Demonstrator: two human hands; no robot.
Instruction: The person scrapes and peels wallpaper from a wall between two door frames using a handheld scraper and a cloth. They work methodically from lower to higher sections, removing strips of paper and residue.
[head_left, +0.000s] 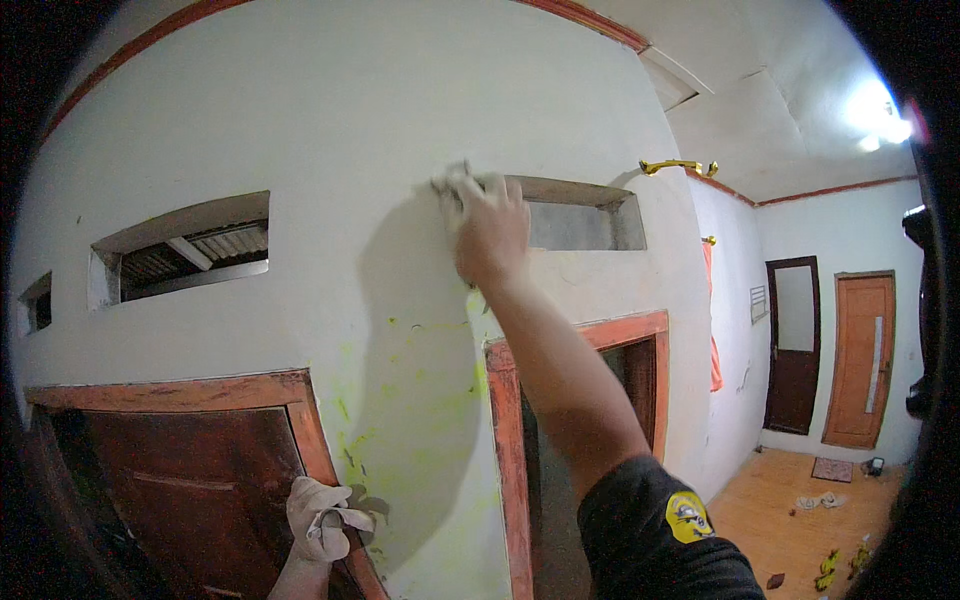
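Raised at the end of an outstretched arm, my right hand (491, 225) presses a greyish piece, perhaps a cloth or sandpaper, against the white wall (405, 127), just left of a vent opening (574, 217). The hand is slightly blurred and the held piece is partly hidden by the fingers. Low at the left, my left hand (319, 517) appears pale, possibly gloved, and is closed on a folded whitish piece, beside the reddish wooden door frame (311, 427). Yellow-green paint marks (390, 386) speckle the wall between the two door frames.
A second reddish door frame (502, 405) stands below my right arm. Another vent opening (195, 244) is at left. A gold curtain rod bracket (675, 166) juts from the wall corner. Further right are two doors, a doormat (831, 470) and items on the orange-brown floor (772, 510).
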